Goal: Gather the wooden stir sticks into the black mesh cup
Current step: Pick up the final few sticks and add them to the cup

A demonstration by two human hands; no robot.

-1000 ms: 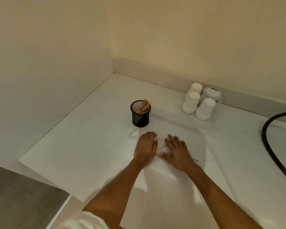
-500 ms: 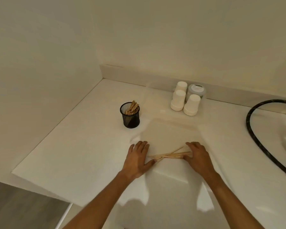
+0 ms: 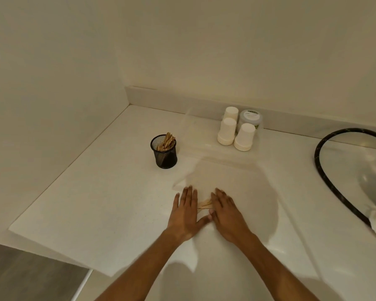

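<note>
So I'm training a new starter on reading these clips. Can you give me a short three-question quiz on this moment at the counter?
1. True or false: the black mesh cup already holds some wooden stir sticks.
2. Where do the loose wooden stir sticks lie? A) beside the white paper cups B) between the left hand and right hand C) under the black hose
3. Fill in: both hands rest flat on the white ____.

Key: 1 true; 2 B; 3 countertop.
</note>
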